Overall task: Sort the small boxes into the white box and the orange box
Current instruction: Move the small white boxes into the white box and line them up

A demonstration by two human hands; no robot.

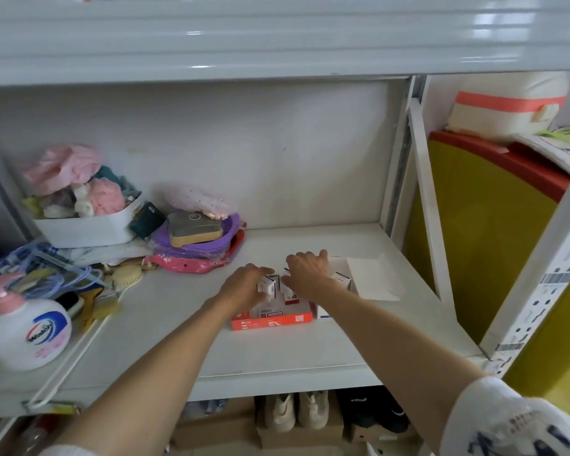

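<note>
An orange box (pixel 272 322) lies on the white shelf, holding several small white boxes with red and dark labels. Right of it stands a white box (pixel 374 278) with its lid flap open; one small box (pixel 342 279) stands inside it. My left hand (pixel 246 286) grips a small white box (pixel 268 285) above the orange box's back left. My right hand (pixel 308 269) reaches over the seam between the two boxes, fingers curled around another small box (pixel 285 274) that is mostly hidden beneath it.
At the left stand a white tub of soft toys (pixel 86 222), a purple basin (pixel 195 241), brushes and a hand-soap bottle (pixel 25 334). The shelf post (pixel 425 192) rises right of the white box. Shoes (pixel 297 413) sit on the level below.
</note>
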